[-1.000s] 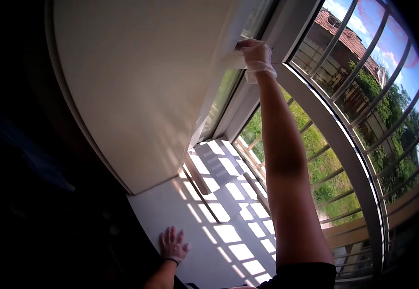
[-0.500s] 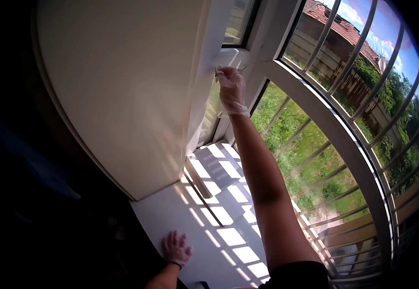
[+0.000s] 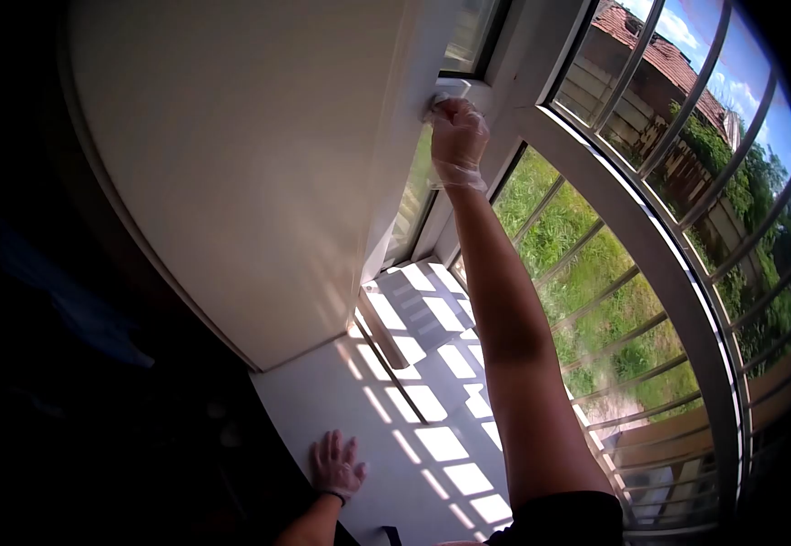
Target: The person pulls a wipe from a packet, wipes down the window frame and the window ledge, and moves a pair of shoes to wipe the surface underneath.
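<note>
My right hand (image 3: 459, 135), in a clear thin glove, reaches up at arm's length to the window frame's crossbar (image 3: 468, 88). Its fingers are closed, and a small whitish, dark-edged bit shows at the fingertips. What it holds is too small to make out. My left hand (image 3: 337, 466), also in a clear glove, lies flat with fingers spread on the white surface (image 3: 300, 391) low in the view, holding nothing.
A large pale panel (image 3: 231, 182) stands on the left. Barred windows (image 3: 595, 309) curve along the right, with grass outside. A ridged grey piece (image 3: 404, 314) lies in the sunlit corner. A dark object (image 3: 390, 535) shows at the bottom edge.
My right hand has moved slightly up and right along the frame, and the thin dark tips seen beside it are no longer plain. My left hand stays flat in place.
</note>
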The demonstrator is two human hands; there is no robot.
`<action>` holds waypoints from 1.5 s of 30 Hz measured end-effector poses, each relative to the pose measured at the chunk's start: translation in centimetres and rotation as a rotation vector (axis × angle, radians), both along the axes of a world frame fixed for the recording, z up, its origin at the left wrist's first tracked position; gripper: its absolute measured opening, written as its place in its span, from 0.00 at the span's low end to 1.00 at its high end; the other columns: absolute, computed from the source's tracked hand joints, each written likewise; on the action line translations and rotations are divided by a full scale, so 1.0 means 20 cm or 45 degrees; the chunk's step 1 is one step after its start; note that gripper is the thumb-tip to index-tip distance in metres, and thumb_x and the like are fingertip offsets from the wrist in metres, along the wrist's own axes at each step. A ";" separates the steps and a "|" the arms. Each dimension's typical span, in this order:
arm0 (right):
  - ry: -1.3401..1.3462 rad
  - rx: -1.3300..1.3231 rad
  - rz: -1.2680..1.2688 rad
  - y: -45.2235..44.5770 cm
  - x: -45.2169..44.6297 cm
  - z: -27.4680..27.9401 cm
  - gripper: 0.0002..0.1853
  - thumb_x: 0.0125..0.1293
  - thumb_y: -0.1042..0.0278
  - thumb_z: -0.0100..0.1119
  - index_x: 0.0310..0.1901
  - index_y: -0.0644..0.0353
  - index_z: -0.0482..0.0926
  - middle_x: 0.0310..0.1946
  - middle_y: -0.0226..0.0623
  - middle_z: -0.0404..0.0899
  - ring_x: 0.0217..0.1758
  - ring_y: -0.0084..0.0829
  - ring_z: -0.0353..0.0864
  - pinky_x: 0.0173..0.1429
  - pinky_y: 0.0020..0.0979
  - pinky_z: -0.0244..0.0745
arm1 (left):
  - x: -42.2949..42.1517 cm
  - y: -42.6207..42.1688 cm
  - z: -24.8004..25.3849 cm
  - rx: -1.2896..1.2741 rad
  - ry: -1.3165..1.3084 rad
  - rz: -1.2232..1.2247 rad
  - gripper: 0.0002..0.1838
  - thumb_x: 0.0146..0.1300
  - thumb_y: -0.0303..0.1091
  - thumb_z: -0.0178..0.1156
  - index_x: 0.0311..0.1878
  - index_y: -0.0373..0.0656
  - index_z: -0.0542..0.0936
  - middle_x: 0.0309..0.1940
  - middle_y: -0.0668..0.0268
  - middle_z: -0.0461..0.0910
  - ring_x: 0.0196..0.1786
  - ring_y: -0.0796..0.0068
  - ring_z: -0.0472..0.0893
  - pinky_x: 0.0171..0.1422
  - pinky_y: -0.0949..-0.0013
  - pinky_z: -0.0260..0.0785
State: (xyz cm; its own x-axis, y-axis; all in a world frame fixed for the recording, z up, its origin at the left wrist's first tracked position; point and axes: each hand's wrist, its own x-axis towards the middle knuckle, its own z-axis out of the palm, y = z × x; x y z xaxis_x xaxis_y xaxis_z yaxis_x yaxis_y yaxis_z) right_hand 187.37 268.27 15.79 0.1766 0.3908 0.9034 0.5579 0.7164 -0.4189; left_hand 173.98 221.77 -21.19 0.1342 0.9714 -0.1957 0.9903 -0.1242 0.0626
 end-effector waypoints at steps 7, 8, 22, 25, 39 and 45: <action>0.528 -0.237 0.424 0.09 0.17 0.02 0.06 0.60 0.83 0.55 0.38 0.68 0.78 0.29 0.34 0.80 0.30 0.23 0.77 0.37 0.23 0.73 | -0.02 0.03 -0.07 -0.045 -0.099 0.012 0.36 0.62 0.61 0.41 0.73 0.60 0.57 0.75 0.58 0.47 0.77 0.58 0.42 0.76 0.44 0.27; 0.600 -0.194 0.511 0.18 0.24 0.08 0.05 0.60 0.81 0.57 0.38 0.67 0.79 0.29 0.33 0.80 0.30 0.22 0.78 0.36 0.22 0.73 | -0.04 0.02 -0.10 -0.092 -0.143 -0.010 0.36 0.62 0.61 0.41 0.73 0.60 0.57 0.75 0.58 0.47 0.77 0.58 0.42 0.76 0.44 0.27; 0.814 -0.365 0.265 0.40 0.38 0.13 0.07 0.53 0.77 0.69 0.35 0.61 0.84 0.29 0.33 0.83 0.33 0.25 0.81 0.41 0.22 0.76 | -0.03 0.04 -0.06 -0.205 -0.116 0.019 0.36 0.62 0.61 0.40 0.73 0.61 0.58 0.75 0.59 0.48 0.77 0.60 0.42 0.76 0.45 0.28; 0.778 -0.266 0.256 0.23 0.17 0.14 0.08 0.53 0.77 0.68 0.37 0.63 0.84 0.29 0.31 0.83 0.31 0.22 0.79 0.38 0.23 0.74 | -0.02 0.05 -0.02 -0.214 -0.089 0.001 0.36 0.63 0.61 0.40 0.73 0.61 0.57 0.75 0.59 0.46 0.77 0.60 0.42 0.76 0.45 0.28; 0.274 -0.321 0.972 -0.14 0.03 0.19 0.11 0.59 0.83 0.54 0.43 0.61 0.78 0.31 0.30 0.77 0.34 0.21 0.74 0.38 0.24 0.71 | -0.02 0.04 -0.03 -0.214 -0.217 0.061 0.36 0.64 0.60 0.39 0.74 0.61 0.54 0.76 0.59 0.44 0.77 0.59 0.40 0.77 0.45 0.27; -0.343 0.173 -0.021 -0.08 0.03 0.59 0.08 0.55 0.79 0.55 0.31 0.55 0.83 0.30 0.39 0.81 0.34 0.37 0.81 0.42 0.31 0.76 | -0.02 0.03 -0.05 -0.184 -0.089 0.035 0.36 0.63 0.61 0.40 0.74 0.62 0.54 0.75 0.60 0.45 0.78 0.61 0.41 0.77 0.46 0.26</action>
